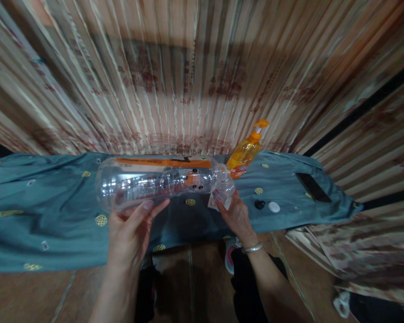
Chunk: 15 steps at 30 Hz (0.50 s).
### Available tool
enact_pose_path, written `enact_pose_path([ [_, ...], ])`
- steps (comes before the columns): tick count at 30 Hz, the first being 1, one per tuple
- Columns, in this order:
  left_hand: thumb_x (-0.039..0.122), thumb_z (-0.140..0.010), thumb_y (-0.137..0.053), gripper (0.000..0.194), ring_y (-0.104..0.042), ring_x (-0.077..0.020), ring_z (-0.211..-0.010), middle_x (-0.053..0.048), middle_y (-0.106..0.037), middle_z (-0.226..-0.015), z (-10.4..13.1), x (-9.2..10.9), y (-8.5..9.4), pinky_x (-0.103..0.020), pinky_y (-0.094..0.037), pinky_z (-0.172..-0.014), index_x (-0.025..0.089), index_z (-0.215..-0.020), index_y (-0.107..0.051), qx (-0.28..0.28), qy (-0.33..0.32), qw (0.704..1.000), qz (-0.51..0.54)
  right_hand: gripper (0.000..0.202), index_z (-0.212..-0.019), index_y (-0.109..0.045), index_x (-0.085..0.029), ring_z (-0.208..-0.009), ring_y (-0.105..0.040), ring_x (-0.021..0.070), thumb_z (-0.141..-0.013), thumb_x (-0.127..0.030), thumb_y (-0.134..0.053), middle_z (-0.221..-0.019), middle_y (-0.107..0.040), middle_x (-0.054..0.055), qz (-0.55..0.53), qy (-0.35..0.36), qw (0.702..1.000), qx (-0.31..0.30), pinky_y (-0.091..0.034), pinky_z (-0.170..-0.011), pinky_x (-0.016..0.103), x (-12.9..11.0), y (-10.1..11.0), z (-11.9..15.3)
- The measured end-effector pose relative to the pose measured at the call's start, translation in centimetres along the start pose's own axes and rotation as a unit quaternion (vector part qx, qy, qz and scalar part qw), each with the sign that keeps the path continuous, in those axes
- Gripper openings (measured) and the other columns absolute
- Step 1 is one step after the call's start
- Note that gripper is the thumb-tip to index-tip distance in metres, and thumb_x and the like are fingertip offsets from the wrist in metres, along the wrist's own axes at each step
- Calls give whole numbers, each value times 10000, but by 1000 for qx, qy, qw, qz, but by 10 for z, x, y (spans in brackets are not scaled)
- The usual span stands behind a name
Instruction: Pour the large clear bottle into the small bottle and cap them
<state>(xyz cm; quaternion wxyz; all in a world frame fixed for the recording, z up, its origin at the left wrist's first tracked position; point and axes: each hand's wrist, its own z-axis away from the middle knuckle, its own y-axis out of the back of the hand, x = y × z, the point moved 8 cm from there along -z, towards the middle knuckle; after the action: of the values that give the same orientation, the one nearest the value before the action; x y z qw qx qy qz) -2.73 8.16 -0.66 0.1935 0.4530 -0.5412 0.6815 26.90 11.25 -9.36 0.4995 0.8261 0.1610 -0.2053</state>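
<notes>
A large clear plastic bottle with an orange label lies sideways in front of me, its neck pointing right. My left hand grips it from below near its base, thumb along the near side and some fingers hidden. At the bottle's mouth, my right hand has its fingers closed on a small clear plastic piece; its exact kind is hard to make out. A whitish patch shows just under that piece. Right behind the mouth stands a pump bottle of yellow-orange liquid with an orange pump head.
A teal cloth with yellow patterns covers the narrow table. To the right lie a black cap, a white cap and a dark phone. Pleated curtains hang behind and at the right. Tiled floor shows below.
</notes>
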Motion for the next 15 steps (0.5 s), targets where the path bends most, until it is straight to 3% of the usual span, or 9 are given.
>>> enact_pose_path([
  [15,241,-498,-966,372,-692,-168,-697,43,-707,-714,0,0,-1,-480,-645,-789,210,-727,-674,4,10,1000,-6,483,-1306,-509,-125,-885,-729,324,-904,-385,-566,-1013,-743,215,-5,-19,1000,-12,-605,-754,498,0,1,-1],
])
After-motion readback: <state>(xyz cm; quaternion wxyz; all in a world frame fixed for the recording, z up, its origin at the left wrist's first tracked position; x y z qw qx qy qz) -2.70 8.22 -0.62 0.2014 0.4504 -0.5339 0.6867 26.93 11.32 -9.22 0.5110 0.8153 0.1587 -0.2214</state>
